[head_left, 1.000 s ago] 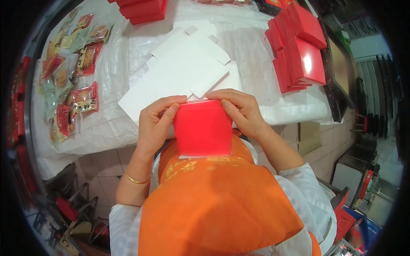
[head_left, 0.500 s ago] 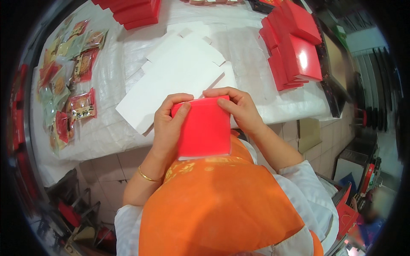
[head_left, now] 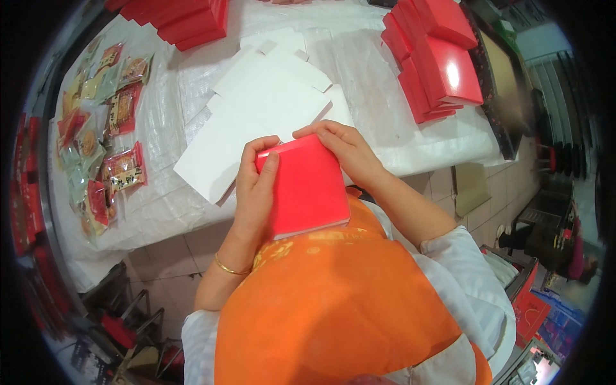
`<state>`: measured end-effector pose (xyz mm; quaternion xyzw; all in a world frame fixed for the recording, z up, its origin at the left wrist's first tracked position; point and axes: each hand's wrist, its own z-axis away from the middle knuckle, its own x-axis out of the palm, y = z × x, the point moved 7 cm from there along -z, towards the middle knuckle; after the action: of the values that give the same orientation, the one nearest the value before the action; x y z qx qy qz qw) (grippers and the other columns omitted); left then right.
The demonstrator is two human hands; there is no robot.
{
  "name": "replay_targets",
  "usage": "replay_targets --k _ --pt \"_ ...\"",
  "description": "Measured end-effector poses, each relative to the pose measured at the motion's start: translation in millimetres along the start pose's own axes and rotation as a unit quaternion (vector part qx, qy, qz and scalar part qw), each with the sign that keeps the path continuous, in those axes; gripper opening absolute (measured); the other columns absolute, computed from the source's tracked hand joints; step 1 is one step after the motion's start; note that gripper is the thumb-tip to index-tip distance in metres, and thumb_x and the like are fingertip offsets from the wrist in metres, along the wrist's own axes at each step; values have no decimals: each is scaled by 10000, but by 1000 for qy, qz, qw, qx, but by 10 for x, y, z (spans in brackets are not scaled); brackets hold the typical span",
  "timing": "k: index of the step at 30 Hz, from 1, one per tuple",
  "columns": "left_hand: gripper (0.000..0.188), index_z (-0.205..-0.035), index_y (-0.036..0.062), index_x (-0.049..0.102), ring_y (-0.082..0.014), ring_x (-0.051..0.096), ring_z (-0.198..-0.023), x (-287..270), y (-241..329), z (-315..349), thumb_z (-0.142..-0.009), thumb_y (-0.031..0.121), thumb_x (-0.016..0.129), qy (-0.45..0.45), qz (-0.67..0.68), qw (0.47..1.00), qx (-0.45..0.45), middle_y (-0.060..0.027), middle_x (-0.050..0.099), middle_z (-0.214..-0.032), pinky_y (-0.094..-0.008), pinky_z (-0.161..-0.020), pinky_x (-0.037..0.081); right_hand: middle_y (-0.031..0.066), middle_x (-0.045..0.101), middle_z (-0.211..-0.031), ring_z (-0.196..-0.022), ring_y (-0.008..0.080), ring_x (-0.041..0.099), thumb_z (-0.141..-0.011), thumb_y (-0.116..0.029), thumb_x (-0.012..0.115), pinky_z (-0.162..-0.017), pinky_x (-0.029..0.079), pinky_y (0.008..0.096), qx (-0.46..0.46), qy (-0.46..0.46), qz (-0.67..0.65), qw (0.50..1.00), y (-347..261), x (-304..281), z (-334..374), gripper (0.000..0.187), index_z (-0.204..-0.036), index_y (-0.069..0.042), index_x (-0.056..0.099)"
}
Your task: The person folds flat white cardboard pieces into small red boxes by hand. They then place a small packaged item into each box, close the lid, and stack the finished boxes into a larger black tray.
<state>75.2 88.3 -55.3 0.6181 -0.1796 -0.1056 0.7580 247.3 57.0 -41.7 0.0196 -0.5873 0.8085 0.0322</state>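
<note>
A flat red cardboard box (head_left: pixel 308 186) is held in front of my orange apron, its broad red face up and a pale edge showing along the bottom. My left hand (head_left: pixel 255 176) grips its upper left side, thumb lying on the face and fingers curled behind. At the top right corner, my right hand (head_left: pixel 340 144) clasps the box, with its fingers along the top edge. Just beyond the hands lie flat white cardboard blanks (head_left: pixel 256 109) with cut flaps, stacked and overlapping on the table. The underside of the box is hidden.
A white plastic sheet (head_left: pixel 163 128) covers the table. Packaged pastries (head_left: pixel 122 170) are spread at the left. Red boxes stand piled at the far left (head_left: pixel 192 25) and at the right (head_left: pixel 443 70), beside a dark-edged tray (head_left: pixel 494 77). A person (head_left: pixel 552 247) is at the far right.
The box has tilted, its right side rising slightly. My right hand has shifted left and up along the top edge. A person has come into sight at the right.
</note>
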Motion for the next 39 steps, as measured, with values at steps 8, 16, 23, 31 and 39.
replay_targets --k 8,16,23,31,39 --pt "215 -1188 31 595 -185 527 -1171 -48 -34 61 -998 117 543 23 35 999 -18 -93 569 -1237 -311 -1017 417 73 655 -1135 -1057 134 590 -1040 -202 381 -946 462 304 -55 -12 76 996 21 59 14 341 -1187 -27 635" --pt "153 -1042 22 664 -236 539 -1191 58 394 61 -900 76 642 10 -268 949 165 -128 562 -1287 -340 -988 440 66 635 -1212 -1120 142 572 -1023 -194 377 -990 446 307 54 -38 -20 998 -14 -24 77 372 -1269 -39 610" --pt "130 -953 29 684 -277 564 -1130 224 668 -81 -833 74 702 -59 -374 899 217 -104 628 -1193 -380 -969 440 82 643 -1190 -1102 148 582 -1016 -203 383 -968 461 302 53 -45 -31 997 -41 55 59 374 -1255 -38 619" --pt "134 -939 34 720 -287 553 -1150 397 661 -210 -810 69 715 -100 -345 916 177 -97 642 -1187 -379 -1001 426 90 640 -1222 -1113 162 585 -1026 -268 412 -944 473 320 103 -67 -88 988 24 33 50 400 -1276 -33 618" --pt "124 -931 31 707 -269 551 -1156 383 595 -240 -808 48 711 -106 -319 930 148 -90 629 -1214 -369 -1004 435 111 615 -1258 -1127 175 583 -1045 -235 407 -965 474 335 101 -68 -140 983 116 16 10 404 -1331 8 559"
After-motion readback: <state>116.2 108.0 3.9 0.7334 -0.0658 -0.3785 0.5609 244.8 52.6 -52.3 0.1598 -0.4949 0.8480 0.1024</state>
